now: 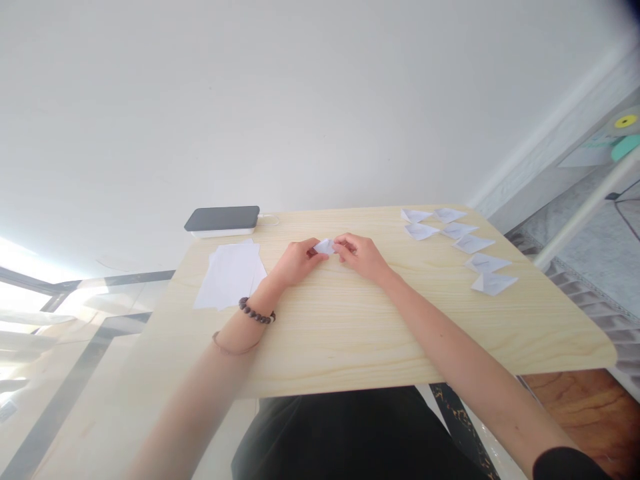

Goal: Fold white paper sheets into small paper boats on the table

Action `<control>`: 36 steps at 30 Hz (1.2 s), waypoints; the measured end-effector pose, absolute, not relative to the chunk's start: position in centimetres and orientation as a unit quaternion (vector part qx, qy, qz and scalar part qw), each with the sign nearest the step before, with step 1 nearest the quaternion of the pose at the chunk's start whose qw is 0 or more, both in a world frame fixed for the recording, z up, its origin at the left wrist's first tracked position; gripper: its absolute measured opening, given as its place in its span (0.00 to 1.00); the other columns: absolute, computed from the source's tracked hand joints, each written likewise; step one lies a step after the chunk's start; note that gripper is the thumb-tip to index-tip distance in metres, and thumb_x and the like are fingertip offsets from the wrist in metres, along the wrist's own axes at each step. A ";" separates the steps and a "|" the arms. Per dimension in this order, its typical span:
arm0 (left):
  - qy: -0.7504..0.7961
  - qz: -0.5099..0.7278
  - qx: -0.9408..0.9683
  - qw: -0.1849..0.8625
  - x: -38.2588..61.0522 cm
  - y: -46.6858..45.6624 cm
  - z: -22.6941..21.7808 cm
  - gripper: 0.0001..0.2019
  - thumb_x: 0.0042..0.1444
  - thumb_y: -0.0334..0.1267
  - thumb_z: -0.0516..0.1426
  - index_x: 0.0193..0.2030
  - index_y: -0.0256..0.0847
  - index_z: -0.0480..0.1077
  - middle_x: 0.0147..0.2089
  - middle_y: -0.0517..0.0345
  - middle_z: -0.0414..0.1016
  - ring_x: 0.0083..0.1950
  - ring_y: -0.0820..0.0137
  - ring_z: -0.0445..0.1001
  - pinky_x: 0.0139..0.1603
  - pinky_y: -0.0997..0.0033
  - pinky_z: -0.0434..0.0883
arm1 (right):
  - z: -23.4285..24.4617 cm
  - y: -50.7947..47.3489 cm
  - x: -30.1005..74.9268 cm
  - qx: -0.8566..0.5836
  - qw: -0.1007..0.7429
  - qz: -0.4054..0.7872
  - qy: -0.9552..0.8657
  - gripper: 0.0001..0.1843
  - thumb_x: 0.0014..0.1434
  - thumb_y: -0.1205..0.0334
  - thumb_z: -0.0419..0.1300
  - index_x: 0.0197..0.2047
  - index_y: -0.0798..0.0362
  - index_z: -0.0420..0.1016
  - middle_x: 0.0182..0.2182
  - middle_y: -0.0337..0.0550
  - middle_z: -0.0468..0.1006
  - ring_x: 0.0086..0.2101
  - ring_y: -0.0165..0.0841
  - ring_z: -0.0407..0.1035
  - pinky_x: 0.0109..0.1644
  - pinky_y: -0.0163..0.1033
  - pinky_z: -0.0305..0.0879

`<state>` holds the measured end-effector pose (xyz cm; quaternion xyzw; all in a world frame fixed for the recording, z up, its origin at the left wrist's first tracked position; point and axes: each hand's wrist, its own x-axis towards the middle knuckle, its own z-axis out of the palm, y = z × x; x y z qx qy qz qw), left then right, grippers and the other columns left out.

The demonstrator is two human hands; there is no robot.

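A small piece of folded white paper (326,246) is held between my two hands above the middle of the table. My left hand (299,262) pinches its left end, with the thumb along the near side. At the other end, the fingertips of my right hand (362,255) grip the paper's right edge. The fingers partly cover it, so its full shape is hidden. Left of my left hand lies a loose stack of white paper sheets (230,273). Off to the right, several folded paper boats (494,283) stand in staggered rows.
The light wooden table (340,340) meets a white wall (300,113) at the back. In its far left corner sits a dark-topped white device (223,220) with a white cable (270,219). A pale metal pole (585,210) rises past the right edge.
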<state>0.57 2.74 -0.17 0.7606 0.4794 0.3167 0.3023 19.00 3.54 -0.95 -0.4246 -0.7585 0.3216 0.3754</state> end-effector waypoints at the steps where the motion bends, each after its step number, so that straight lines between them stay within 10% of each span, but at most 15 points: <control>1: 0.477 0.326 0.746 0.331 0.6 2.7 -0.2 0.14 0.48 0.46 0.55 0.38 0.38 0.69 0.30 0.57 0.73 0.31 0.70 0.69 0.33 0.72 0.63 | -1.0 3.6 19.0 -0.427 0.380 0.325 -0.753 0.13 0.56 0.53 0.51 0.36 0.53 0.68 0.28 0.40 0.73 0.23 0.27 0.68 0.27 0.32 0.62; 36: 0.425 0.360 0.678 0.480 0.4 2.9 -0.4 0.16 0.51 0.48 0.54 0.36 0.35 0.70 0.35 0.53 0.74 0.37 0.68 0.71 0.39 0.70 0.66 | -0.8 3.0 18.6 -0.418 0.382 0.306 -0.765 0.14 0.57 0.53 0.49 0.31 0.54 0.67 0.21 0.37 0.68 0.21 0.25 0.60 0.25 0.31 0.55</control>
